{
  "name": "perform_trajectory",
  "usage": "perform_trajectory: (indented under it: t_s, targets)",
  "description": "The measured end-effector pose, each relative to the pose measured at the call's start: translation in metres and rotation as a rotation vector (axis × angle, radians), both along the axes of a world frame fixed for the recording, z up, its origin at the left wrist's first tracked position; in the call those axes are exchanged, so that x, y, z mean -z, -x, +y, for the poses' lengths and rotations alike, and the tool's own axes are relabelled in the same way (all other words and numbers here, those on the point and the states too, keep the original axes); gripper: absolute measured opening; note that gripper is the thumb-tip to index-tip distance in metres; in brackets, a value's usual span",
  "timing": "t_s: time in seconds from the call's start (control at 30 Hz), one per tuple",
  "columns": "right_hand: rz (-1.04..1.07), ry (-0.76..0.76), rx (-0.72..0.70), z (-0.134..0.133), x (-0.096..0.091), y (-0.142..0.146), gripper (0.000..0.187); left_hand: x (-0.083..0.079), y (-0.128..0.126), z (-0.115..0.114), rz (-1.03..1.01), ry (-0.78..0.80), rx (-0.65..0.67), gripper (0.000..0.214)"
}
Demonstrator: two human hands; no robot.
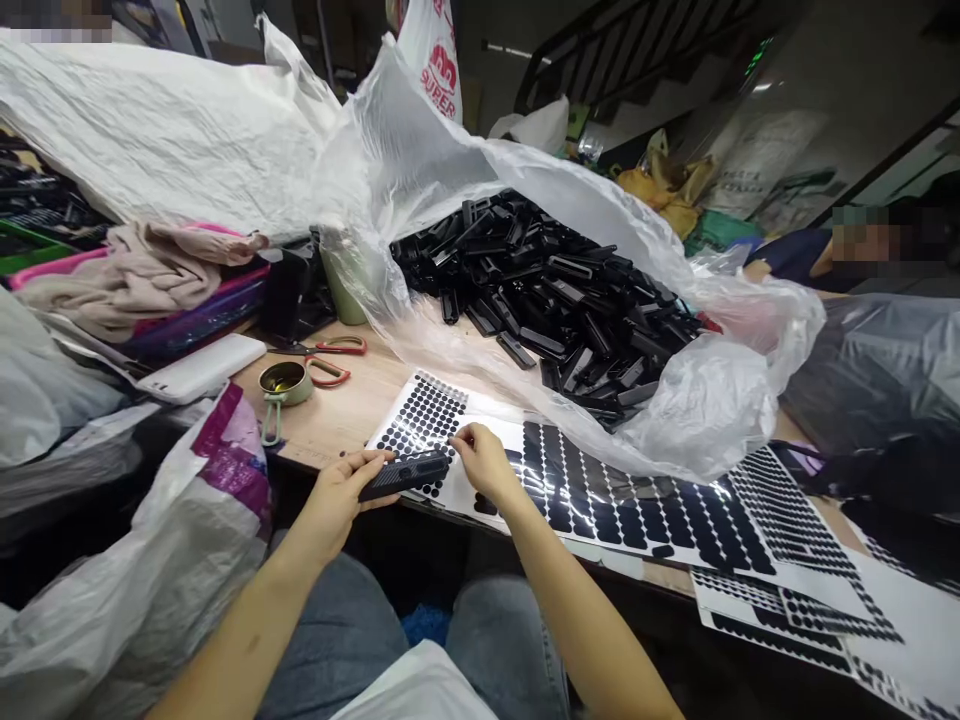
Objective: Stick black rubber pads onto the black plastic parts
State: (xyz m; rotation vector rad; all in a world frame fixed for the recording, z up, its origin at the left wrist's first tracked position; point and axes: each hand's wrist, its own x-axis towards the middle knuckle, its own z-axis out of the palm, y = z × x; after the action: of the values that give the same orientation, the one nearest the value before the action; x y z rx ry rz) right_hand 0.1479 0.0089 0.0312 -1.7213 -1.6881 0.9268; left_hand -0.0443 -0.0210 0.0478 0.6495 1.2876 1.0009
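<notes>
My left hand [341, 500] is wrapped round one end of a long black plastic part [405, 474] with a textured face, holding it at the table's front edge. At the part's other end, the fingers of my right hand [484, 460] are pinched together; whatever they grip is too small to make out. Just behind both hands lies a white sheet of round black stickers [424, 410]. Right of it, a sheet of larger black stickers [585, 485] runs along the table edge. A heap of similar black parts [547, 290] lies in an open clear plastic bag [442, 170].
Red-handled scissors [341, 346] and a small green cup [286, 383] stand left on the table [315, 425]. Further left are a white box [202, 368] and a basket with cloth [150, 270]. More sticker sheets [795, 530] overhang the right edge. Another person [795, 250] sits at right.
</notes>
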Motion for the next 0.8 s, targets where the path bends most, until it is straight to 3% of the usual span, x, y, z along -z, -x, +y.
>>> perform_trajectory:
  t_s: [0.1, 0.2, 0.6, 0.8]
  targets:
    - [0.222, -0.029, -0.049, -0.022, -0.017, 0.017, 0.01, 0.001, -0.003, -0.001, -0.027, 0.006, 0.006, 0.02]
    - [0.274, -0.071, -0.063, -0.037, -0.024, 0.033, 0.008, 0.001, -0.006, -0.003, -0.04, 0.002, -0.006, 0.022]
    - [0.236, -0.026, -0.017, -0.042, -0.021, 0.04, 0.012, -0.004, -0.015, -0.013, -0.072, -0.038, -0.048, 0.024]
    - [0.151, -0.106, 0.004, -0.046, -0.017, 0.035, 0.004, -0.001, -0.02, -0.012, -0.067, -0.037, -0.035, 0.023]
